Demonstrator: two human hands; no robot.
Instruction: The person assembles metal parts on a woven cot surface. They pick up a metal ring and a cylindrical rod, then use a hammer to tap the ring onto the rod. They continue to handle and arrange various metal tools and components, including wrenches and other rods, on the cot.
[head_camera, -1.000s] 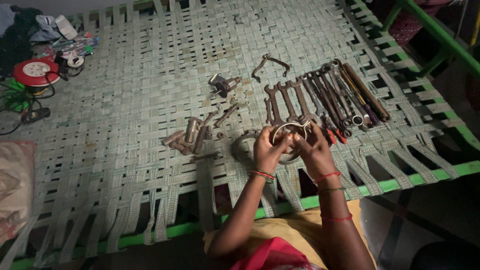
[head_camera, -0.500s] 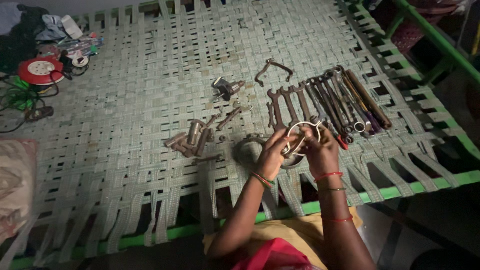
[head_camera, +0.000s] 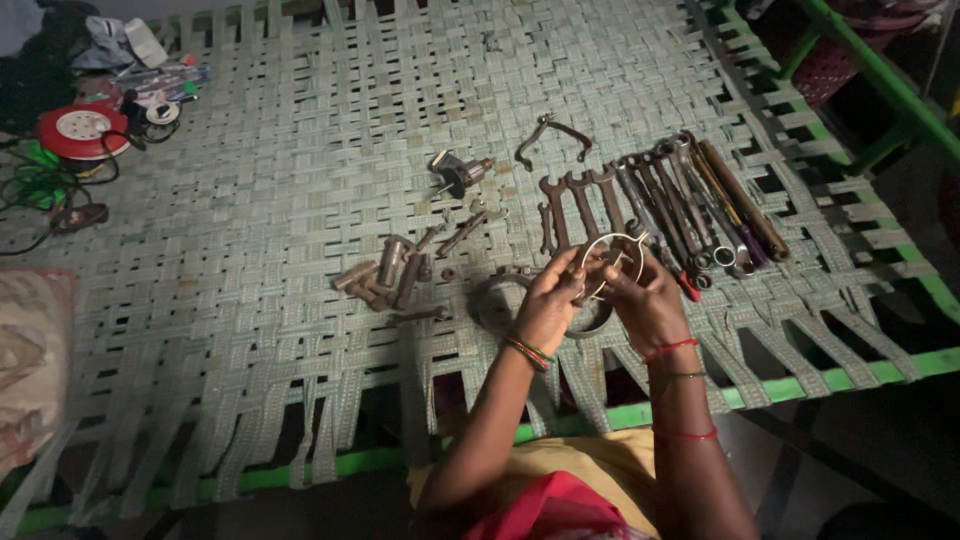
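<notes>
Both hands, left hand (head_camera: 552, 300) and right hand (head_camera: 645, 298), close their fingers around a thin round metal ring (head_camera: 610, 262), held just above the woven green cot (head_camera: 300, 200), beside rusty open-ended spanners (head_camera: 580, 205).

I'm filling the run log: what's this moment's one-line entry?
left hand: on metal ring | right hand: on ring | wrenches: in row beyond | surface: woven cot
</notes>
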